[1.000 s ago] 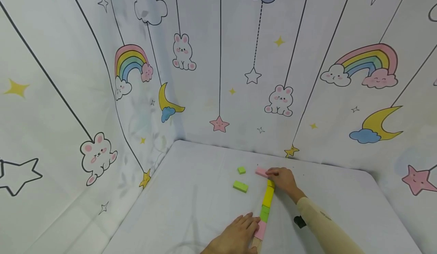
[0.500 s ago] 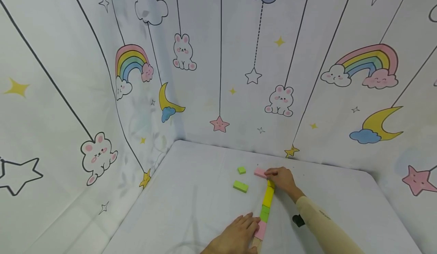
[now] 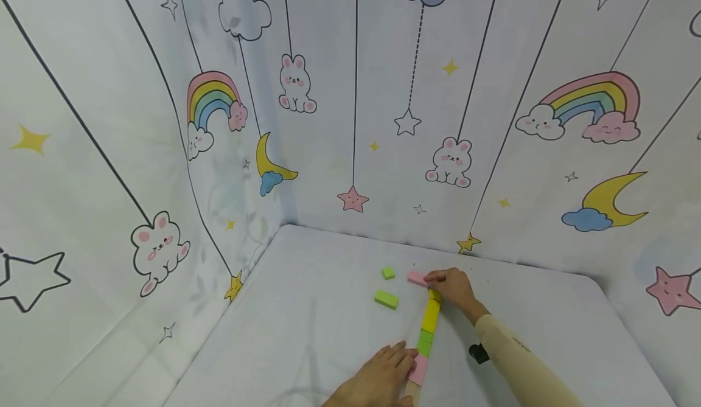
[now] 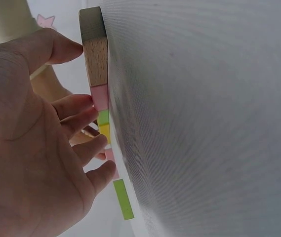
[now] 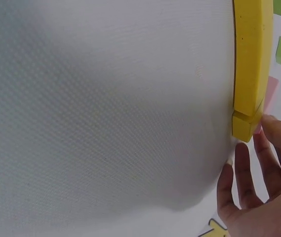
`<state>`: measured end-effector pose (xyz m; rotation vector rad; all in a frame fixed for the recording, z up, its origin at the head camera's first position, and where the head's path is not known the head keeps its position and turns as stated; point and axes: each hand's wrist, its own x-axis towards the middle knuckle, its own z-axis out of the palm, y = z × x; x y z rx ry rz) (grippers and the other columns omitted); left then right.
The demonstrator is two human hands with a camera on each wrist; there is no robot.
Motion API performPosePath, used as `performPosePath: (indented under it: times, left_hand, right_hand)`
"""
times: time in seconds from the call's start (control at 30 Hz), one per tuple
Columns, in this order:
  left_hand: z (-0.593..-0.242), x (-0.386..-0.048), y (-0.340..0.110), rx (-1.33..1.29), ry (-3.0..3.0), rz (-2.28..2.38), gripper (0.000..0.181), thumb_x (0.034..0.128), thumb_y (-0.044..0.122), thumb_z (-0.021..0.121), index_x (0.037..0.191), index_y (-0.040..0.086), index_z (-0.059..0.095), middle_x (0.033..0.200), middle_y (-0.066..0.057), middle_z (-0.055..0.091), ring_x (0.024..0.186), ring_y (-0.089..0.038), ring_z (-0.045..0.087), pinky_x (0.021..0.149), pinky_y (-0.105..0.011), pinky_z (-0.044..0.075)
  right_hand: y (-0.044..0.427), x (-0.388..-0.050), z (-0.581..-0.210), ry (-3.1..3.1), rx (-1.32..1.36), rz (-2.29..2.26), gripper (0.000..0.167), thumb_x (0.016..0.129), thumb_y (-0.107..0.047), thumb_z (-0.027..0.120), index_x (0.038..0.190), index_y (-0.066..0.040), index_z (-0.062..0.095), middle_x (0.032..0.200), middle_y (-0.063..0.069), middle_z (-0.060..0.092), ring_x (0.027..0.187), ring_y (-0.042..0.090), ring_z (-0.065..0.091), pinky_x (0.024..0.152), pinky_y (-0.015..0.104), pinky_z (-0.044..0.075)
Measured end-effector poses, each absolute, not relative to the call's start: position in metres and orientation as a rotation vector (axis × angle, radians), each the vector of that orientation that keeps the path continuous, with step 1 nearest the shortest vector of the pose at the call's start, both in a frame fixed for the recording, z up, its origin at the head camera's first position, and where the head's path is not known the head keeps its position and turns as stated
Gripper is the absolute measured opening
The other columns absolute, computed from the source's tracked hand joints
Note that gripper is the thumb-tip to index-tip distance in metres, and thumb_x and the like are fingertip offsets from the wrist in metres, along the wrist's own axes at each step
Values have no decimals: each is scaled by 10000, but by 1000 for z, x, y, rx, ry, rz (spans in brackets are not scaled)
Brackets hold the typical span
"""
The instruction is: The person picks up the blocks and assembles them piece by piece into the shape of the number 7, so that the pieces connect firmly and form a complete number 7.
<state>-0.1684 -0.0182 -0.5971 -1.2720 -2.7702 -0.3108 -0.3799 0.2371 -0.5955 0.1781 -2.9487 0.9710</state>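
A row of blocks runs away from the head camera: wooden (image 3: 412,390) (image 4: 97,61), pink (image 3: 418,370) (image 4: 100,97), green (image 3: 425,342), long yellow (image 3: 430,316) (image 5: 252,54) and small yellow (image 3: 435,295) (image 5: 243,126). My left hand (image 3: 378,375) (image 4: 36,138) lies along the row's left side, thumb touching the wooden block and fingertips against the pink one, fingers extended. Past the far end, my right hand (image 3: 459,292) (image 5: 268,197) pinches the right end of another pink block (image 3: 417,278) (image 5: 272,91), which lies crosswise, pointing left.
Left of the row lie a green block (image 3: 386,299) (image 4: 123,200) and a small green cube (image 3: 388,273). A small black object (image 3: 479,353) is beside the right forearm. Behind the white table (image 3: 274,309) hangs a patterned cloth (image 3: 323,145).
The pinched pink block and the right hand have shifted very slightly left. The left hand stays in place against the row.
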Motion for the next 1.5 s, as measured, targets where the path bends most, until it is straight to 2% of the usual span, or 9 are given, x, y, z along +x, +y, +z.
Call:
performPosePath:
  times: [0.2,0.37,0.77,1.0,1.23,1.5]
  left_hand:
    - [-600,-169,-18,-1273,-2783,-315,616,986,477,612,1476,123,491,1601,8,430,1489,-244,412,1167,-399,418]
    - [-601,-169,-18,-1273,-2799,-315,646,997,500,598,1502,119,470,1608,12,422,1495,-241,404,1174,-396,411]
    - [-602,-169,-18,-1266,-2806,-305,678,990,511,615,1522,125,447,1614,23,410,1501,-234,393,1181,-389,402]
    - [-599,-169,-17,-1264,-2794,-313,629,978,501,629,1471,135,493,1599,20,428,1492,-236,407,1171,-386,413]
    - [-597,-168,-17,-1262,-2776,-333,583,951,470,662,1413,136,538,1581,2,455,1473,-250,434,1148,-397,440]
    - [-598,-169,-18,-1264,-2797,-342,554,954,472,656,1393,154,544,1593,15,440,1483,-243,420,1160,-401,428]
  right_hand:
    - [237,-378,-592,-2978,185,956,126,943,-147,764,1034,-174,846,1114,82,772,891,210,646,793,369,588]
    - [237,-379,-593,-2994,171,947,144,939,-164,769,1064,-166,842,1047,58,769,845,198,624,743,336,566]
    - [233,-380,-590,-3007,128,937,128,933,-129,754,1014,-153,850,1126,102,780,958,235,660,860,436,583]
    - [234,-378,-588,-3005,154,909,127,937,-124,747,1006,-146,852,1112,114,784,940,227,673,844,438,585]
    - [233,-376,-587,-3009,156,894,111,927,-142,773,999,-164,855,1133,126,778,1004,267,679,888,478,571]
    - [235,-377,-589,-2995,194,895,99,918,-159,786,985,-166,859,1106,113,786,1016,278,690,874,477,566]
